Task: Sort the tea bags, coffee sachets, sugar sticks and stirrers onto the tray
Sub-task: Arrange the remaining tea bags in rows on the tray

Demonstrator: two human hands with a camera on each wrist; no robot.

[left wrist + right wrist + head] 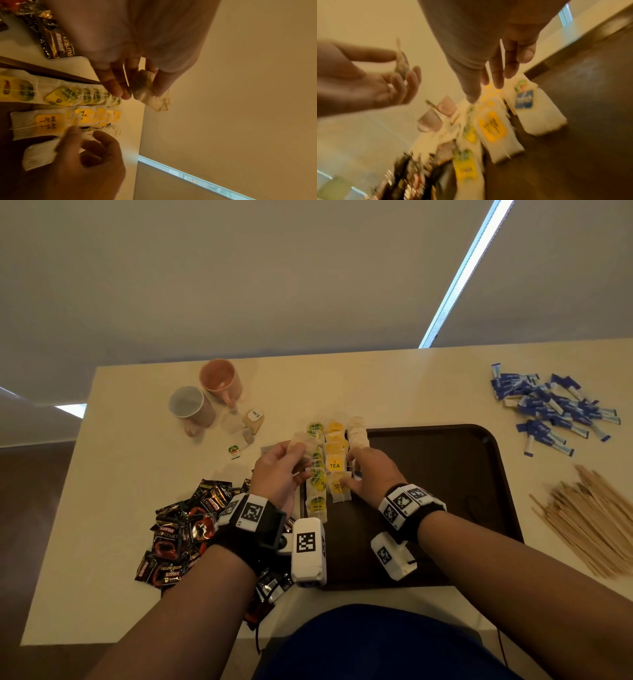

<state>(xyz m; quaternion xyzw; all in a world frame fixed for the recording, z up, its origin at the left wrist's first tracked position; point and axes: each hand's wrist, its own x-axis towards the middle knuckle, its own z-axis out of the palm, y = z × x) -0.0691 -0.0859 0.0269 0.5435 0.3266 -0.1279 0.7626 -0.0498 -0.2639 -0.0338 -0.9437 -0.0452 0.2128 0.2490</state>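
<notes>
A dark brown tray (445, 474) holds three rows of tea bags at its left end: green-and-yellow tagged (317, 474), yellow tagged (335, 463) and plain white (358, 434). My left hand (294, 453) is raised beside the rows and pinches a plain tea bag (149, 89) between thumb and fingers. My right hand (349, 470) is over the rows with fingers loosely extended; its thumb touches the nearest yellow-tagged bag (49, 121). In the blurred right wrist view the fingers (496, 75) point down at the rows and hold nothing.
Black coffee sachets (181, 529) are piled left of the tray. Blue sugar sticks (555, 409) lie at the far right, wooden stirrers (589, 518) near right. Two mugs (191, 405) and a few loose tea bags (246, 426) sit at the back left.
</notes>
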